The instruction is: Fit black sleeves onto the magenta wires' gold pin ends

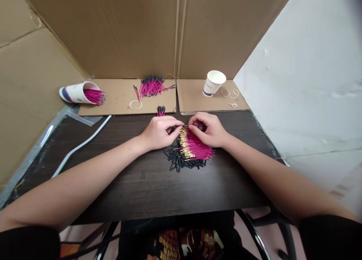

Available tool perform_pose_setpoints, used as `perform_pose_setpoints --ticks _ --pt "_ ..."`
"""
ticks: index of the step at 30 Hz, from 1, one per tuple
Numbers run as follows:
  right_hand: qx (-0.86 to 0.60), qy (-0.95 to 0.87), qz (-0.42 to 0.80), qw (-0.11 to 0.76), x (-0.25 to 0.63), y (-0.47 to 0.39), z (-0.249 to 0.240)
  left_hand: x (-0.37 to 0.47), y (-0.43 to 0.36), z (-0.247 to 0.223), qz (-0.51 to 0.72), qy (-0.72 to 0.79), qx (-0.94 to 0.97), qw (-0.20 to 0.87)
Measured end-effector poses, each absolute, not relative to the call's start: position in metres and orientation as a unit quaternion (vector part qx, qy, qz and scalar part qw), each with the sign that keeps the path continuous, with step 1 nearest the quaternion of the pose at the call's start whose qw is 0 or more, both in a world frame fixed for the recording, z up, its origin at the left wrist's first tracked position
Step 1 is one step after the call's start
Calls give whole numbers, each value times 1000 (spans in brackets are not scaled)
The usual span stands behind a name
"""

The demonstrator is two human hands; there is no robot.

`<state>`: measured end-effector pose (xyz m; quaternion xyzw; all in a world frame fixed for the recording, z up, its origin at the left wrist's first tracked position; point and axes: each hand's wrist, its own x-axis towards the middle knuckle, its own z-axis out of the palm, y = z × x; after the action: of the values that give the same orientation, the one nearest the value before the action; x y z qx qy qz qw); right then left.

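My left hand (165,131) is closed in a pinch, a tiny dark piece at its fingertips that looks like a short black sleeve. Facing it, my right hand (207,128) pinches a thin pink wire, mostly hidden by the fingers. The two sets of fingertips nearly meet. Just under them lies a pile of pink wires (198,146) with gold-coloured terminals (186,146) pointing left. Loose black sleeves (178,160) are heaped around and below that pile. Beyond my left hand is a small bunch of black-ended pink wires (161,111).
Black-ended pink wires (152,87) lie on a cardboard sheet (118,97) beside a white ring (135,105). A tipped paper cup (75,93) holds more wires. Another paper cup (214,83) stands upright near white bands (233,94). A pale cable (82,145) crosses the left side; cardboard walls stand behind.
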<state>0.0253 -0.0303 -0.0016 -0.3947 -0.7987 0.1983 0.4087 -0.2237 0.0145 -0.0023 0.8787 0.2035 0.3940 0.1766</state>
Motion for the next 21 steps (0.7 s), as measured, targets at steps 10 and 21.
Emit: perform_pose_setpoints --ticks 10,21 --pt "-380 -809 189 406 24 -31 -1 -223 13 1 385 196 882 187" --pt "-376 -811 190 406 24 -30 -1 -223 13 0 387 193 882 186"
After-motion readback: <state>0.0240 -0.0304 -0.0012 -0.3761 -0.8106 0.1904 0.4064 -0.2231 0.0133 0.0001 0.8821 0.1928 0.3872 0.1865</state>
